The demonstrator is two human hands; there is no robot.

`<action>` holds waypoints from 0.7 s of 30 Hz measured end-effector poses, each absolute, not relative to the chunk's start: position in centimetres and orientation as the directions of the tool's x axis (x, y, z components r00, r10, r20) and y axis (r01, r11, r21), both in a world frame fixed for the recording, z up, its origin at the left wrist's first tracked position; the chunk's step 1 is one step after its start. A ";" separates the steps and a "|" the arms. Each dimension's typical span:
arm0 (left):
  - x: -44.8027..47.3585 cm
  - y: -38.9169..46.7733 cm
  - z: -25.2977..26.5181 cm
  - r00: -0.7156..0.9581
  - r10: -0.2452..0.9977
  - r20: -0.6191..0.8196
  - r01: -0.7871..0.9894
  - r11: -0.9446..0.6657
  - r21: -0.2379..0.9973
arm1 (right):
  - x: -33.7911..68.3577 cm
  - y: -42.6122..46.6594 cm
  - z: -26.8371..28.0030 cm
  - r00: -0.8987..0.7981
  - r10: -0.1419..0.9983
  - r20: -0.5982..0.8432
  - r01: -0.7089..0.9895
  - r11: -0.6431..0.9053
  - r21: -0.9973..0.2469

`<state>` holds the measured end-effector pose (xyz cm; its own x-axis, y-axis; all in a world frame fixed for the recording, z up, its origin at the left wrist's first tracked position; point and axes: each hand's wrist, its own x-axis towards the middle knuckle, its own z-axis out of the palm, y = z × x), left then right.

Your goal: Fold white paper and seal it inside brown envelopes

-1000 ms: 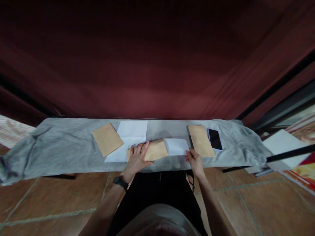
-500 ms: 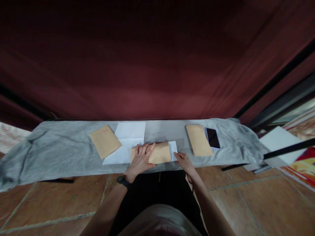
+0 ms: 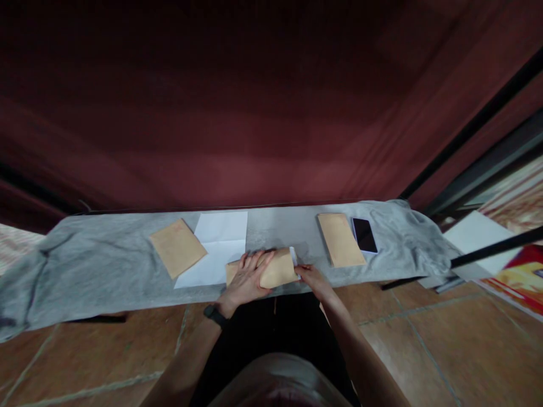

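A tan paper envelope (image 3: 279,270) lies lengthwise near the front edge of the cloth-covered surface, its middle bowed up. My left hand (image 3: 249,279) spans it, fingers over the far side and thumb at the near edge, gripping it. From its right end sticks a narrow strip of folded white paper (image 3: 293,255). My right hand (image 3: 311,277) pinches this paper at the envelope's mouth; the fingertips are partly hidden there. Just left of the envelope, an unfolded white sheet (image 3: 223,226) with a crease lies flat, partly under another tan envelope (image 3: 178,247).
Further tan envelopes (image 3: 341,240) lie stacked on the right, beside a dark-screened phone (image 3: 365,235). A grey cloth (image 3: 102,265) covers the long narrow surface. Dark red fabric (image 3: 271,141) rises behind it. A white box (image 3: 479,237) stands beyond the right end.
My right hand has moved left with the folded paper, which has slid further into the envelope, so less white shows. My left hand keeps its grip on the envelope.
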<state>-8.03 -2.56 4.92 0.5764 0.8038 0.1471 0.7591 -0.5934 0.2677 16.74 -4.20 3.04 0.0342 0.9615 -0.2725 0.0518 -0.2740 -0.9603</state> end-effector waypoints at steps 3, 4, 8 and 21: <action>-7.7 -2.6 5.2 0.588 0.792 0.161 0.747 -0.609 0.268 | 16.4 -4.3 3.3 -0.020 0.946 -0.324 0.002 -0.324 -0.946; -7.7 -2.5 5.3 0.593 0.789 0.159 0.744 -0.613 0.267 | 16.4 -4.3 3.4 -0.030 0.945 -0.325 -0.012 -0.325 -0.946; -7.7 -2.4 5.6 0.612 0.779 0.137 0.736 -0.625 0.260 | 16.5 -4.2 3.7 -0.110 0.943 -0.315 -0.028 -0.319 -0.947; -7.9 -2.2 5.6 0.633 0.761 0.140 0.724 -0.647 0.239 | 16.5 -3.6 3.1 -0.113 0.950 -0.290 0.040 -0.287 -0.957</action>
